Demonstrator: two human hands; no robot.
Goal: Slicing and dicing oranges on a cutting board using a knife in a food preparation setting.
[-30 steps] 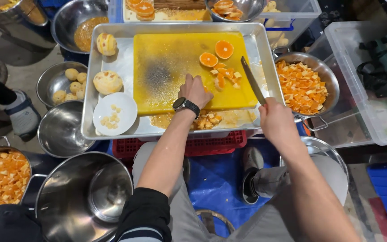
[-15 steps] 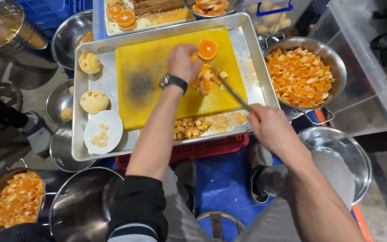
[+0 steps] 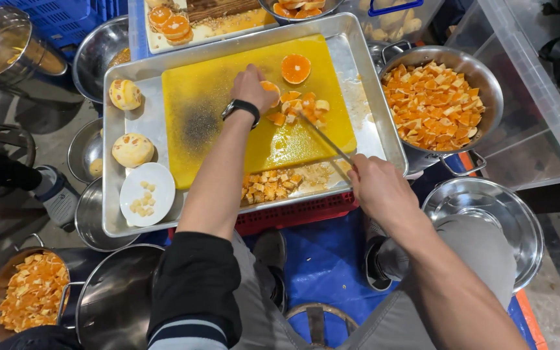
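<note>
Centrally, the left hand [image 3: 253,87], wearing a black wristwatch [image 3: 240,108], presses curled fingers onto an orange piece [image 3: 270,89] on the yellow cutting board [image 3: 221,110]. Its partner, the right hand [image 3: 374,185], is closed around the handle of a knife [image 3: 322,136], whose blade tip lies among the cut orange chunks [image 3: 303,105]. 1 orange half [image 3: 295,68] rests cut face up just beyond. Board and fruit sit inside a steel tray [image 3: 384,123]; 2 peeled oranges [image 3: 131,149] lie at its left end, and a pot of orange pieces [image 3: 434,104] stands to its right.
</note>
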